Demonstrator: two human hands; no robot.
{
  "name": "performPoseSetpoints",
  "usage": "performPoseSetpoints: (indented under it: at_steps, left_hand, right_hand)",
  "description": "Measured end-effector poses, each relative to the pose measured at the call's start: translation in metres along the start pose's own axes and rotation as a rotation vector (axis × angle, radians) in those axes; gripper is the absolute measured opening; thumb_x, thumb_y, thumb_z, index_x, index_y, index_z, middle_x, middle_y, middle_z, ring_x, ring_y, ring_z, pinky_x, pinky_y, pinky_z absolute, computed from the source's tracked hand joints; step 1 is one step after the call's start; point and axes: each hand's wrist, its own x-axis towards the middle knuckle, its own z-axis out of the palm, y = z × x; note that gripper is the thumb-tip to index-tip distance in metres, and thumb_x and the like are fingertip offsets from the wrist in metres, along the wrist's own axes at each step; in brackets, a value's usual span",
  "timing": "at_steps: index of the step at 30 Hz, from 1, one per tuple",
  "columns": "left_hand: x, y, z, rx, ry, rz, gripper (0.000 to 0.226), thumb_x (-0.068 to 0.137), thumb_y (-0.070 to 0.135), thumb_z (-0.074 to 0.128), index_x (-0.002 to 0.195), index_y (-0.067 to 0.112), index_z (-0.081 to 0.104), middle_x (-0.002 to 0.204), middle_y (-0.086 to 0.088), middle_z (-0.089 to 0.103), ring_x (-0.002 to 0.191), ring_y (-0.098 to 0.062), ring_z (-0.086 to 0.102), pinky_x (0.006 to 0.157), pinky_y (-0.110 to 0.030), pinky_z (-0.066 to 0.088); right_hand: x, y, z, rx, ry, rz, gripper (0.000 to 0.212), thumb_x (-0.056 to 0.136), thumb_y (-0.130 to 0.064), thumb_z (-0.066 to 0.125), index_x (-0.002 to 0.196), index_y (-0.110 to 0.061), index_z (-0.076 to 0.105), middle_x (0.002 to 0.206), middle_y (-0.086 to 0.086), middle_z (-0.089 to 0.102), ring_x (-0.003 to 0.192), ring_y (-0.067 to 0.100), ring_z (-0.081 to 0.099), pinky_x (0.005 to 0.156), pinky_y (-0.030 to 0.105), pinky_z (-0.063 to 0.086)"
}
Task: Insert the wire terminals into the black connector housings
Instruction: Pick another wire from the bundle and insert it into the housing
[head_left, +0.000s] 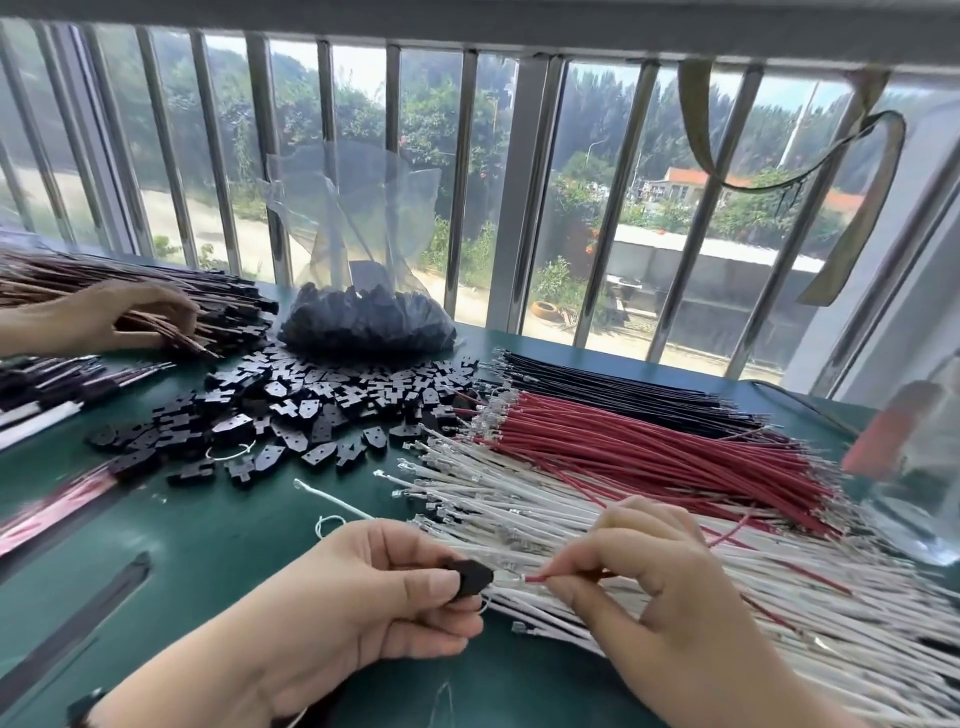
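Head view: at the near edge of the green bench (218, 540), the left hand (363, 597) pinches a black connector housing (470, 576), and the right hand (654, 587) pinches a red wire (540, 578), its terminal just beside the housing. Under the right hand lie white wires (519, 499); beyond them, red wires (649, 441) and black wires (623, 387). Loose housings (291, 410) are heaped mid-bench before a clear bag (363, 317). Another person's hand (119, 314) rests on bundles at the left edge.
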Motion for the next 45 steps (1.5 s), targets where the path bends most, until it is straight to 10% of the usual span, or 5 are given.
performPoseSetpoints:
  at_steps: [9,22,45]
  left_hand:
    - [-0.004,0.003,0.006,0.038,0.091,0.092,0.055,0.022,0.02,0.098,0.069,0.003,0.075,0.077,-0.027,0.071,0.068,-0.034,0.072,0.056,-0.032,0.058]
    - [-0.003,0.005,0.005,0.048,0.095,0.068,0.01,0.064,0.008,0.07,0.071,0.005,0.076,0.07,-0.017,0.071,0.06,-0.023,0.069,0.057,-0.031,0.058]
    - [-0.005,0.003,0.012,0.119,0.105,0.119,0.015,0.054,-0.002,0.074,0.065,0.009,0.075,0.07,-0.014,0.073,0.066,-0.027,0.072,0.06,-0.029,0.058]
  right_hand:
    - [0.001,0.004,0.0,0.052,-0.164,0.061,0.017,0.08,-0.034,0.071,0.07,-0.044,0.063,0.077,-0.021,0.061,0.086,0.002,0.051,0.087,0.023,0.031]
    - [0.004,0.002,-0.006,0.109,-0.069,0.056,0.011,0.072,-0.045,0.067,0.071,-0.035,0.072,0.074,-0.026,0.062,0.082,0.001,0.055,0.083,0.032,0.037]
    - [0.002,0.0,-0.002,0.085,-0.18,0.08,0.025,0.075,-0.054,0.055,0.071,-0.034,0.069,0.079,-0.025,0.063,0.087,0.001,0.053,0.085,0.029,0.035]
